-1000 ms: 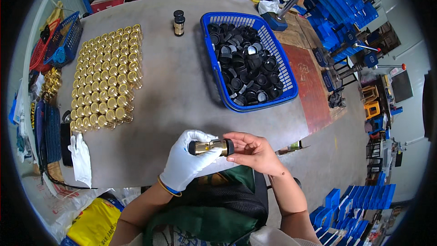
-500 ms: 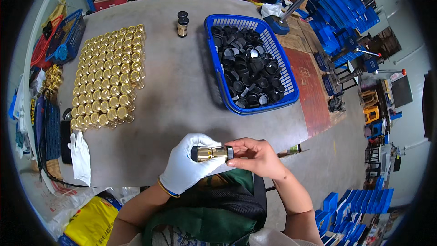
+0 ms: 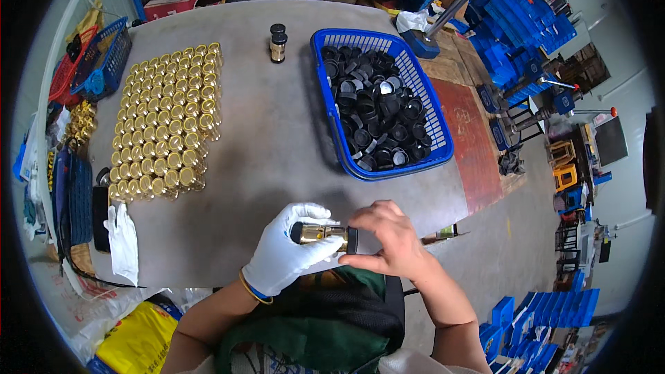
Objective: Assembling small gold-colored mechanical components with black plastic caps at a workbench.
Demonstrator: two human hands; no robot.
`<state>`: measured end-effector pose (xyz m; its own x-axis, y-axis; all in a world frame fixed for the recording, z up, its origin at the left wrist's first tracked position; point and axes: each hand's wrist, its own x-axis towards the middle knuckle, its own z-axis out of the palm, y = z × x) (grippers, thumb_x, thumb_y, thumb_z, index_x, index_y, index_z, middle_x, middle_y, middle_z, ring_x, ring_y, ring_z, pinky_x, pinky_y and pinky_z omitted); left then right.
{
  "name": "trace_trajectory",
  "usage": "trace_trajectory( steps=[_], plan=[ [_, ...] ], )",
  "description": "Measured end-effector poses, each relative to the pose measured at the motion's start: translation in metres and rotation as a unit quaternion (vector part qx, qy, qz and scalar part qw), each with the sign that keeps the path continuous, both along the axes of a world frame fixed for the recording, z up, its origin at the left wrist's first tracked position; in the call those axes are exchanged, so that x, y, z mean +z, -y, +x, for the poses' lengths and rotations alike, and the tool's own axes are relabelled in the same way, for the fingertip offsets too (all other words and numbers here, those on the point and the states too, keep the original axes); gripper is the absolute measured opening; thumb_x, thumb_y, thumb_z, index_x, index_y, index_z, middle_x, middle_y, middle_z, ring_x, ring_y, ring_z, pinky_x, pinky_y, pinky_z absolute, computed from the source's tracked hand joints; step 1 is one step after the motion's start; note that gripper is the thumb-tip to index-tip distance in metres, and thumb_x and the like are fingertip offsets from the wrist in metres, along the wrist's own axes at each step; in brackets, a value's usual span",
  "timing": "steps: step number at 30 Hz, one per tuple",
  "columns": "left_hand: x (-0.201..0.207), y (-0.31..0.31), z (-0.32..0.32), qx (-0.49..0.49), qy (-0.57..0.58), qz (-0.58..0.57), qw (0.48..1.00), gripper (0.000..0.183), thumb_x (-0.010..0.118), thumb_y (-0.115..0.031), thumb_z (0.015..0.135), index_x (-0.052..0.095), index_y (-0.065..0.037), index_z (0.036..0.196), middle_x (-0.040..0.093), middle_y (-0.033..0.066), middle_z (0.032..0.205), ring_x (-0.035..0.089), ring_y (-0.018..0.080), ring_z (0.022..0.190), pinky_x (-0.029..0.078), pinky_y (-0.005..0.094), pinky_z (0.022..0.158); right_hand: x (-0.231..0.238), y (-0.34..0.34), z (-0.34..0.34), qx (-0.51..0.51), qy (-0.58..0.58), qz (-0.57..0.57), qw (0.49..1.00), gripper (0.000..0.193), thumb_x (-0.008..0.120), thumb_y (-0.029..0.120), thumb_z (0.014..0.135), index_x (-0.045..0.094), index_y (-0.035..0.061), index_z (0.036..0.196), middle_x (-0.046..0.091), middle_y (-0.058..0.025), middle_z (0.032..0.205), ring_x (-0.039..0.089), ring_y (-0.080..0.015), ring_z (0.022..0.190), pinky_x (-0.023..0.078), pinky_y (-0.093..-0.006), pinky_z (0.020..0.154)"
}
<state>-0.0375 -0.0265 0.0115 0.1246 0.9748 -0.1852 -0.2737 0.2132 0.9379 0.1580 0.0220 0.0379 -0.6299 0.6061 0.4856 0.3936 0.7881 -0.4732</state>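
Note:
My left hand (image 3: 280, 249), in a white glove, is closed round a small gold cylinder (image 3: 323, 233) with a black cap at each end. The cylinder lies sideways over the table's near edge. At its right end, my bare right hand (image 3: 389, 239) has thumb and fingers spread on either side of the black cap (image 3: 352, 240). Whether a fingertip still touches the cap I cannot make out. A similar black-capped cylinder (image 3: 278, 47) stands upright near the far side of the table.
Rows of gold-topped clear pieces (image 3: 166, 125) cover the table's left part. A blue basket (image 3: 443, 140) of loose black caps stands to the right. A spare white glove (image 3: 123, 244) and a dark phone-like slab (image 3: 101, 218) lie at the left edge.
My right hand has loosened from the black cap, its fingers and thumb moving apart. The left hand keeps its hold on the cylinder. The view has tilted slightly.

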Motion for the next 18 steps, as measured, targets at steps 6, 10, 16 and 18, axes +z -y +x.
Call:
trace_trajectory(
  steps=[6,10,16,18],
  plan=[
    [0.028,-0.019,-0.019,-0.124,-0.268,0.300,0.907,0.036,0.077,-0.016,0.073,0.063,-0.008,0.105,0.067,0.0101,0.096,0.066,0.0264,0.088,0.052,0.0337,0.076,-0.003,-0.008,0.004,-0.021,-0.050,-0.569,0.821,0.046,0.049,0.037,0.097,0.064,-0.0030,0.079,0.060,-0.0117,0.065,0.057,-0.0190,0.059,0.047,-0.0348,0.063],
    [0.005,-0.058,-0.015,0.103,-0.288,0.268,0.914,0.052,0.078,-0.014,0.073,0.054,-0.002,0.117,0.064,0.0078,0.089,0.063,0.0178,0.081,0.051,0.0324,0.071,-0.012,-0.060,0.004,-0.195,-0.005,-0.146,0.970,0.032,0.060,0.029,0.090,0.065,0.0000,0.079,0.063,-0.0186,0.074,0.062,-0.0335,0.067,0.048,-0.0397,0.062],
    [-0.031,-0.205,-0.044,0.196,-0.388,0.112,0.893,0.091,0.076,-0.013,0.070,0.024,-0.005,0.145,0.056,0.0054,0.082,0.055,0.0146,0.075,0.049,0.0294,0.074,-0.052,-0.151,0.032,-0.383,0.131,0.061,0.912,0.025,0.068,0.018,0.077,0.065,0.0019,0.096,0.065,-0.0162,0.085,0.060,-0.0329,0.087,0.049,-0.0407,0.076],
    [-0.054,-0.245,-0.053,0.218,-0.426,0.116,0.870,0.094,0.076,-0.013,0.070,0.021,-0.005,0.145,0.058,0.0081,0.085,0.057,0.0180,0.078,0.049,0.0313,0.077,-0.060,-0.151,0.030,-0.386,0.151,0.048,0.909,0.024,0.070,0.014,0.073,0.065,0.0026,0.094,0.064,-0.0149,0.088,0.058,-0.0323,0.087,0.049,-0.0401,0.077]
  ],
)
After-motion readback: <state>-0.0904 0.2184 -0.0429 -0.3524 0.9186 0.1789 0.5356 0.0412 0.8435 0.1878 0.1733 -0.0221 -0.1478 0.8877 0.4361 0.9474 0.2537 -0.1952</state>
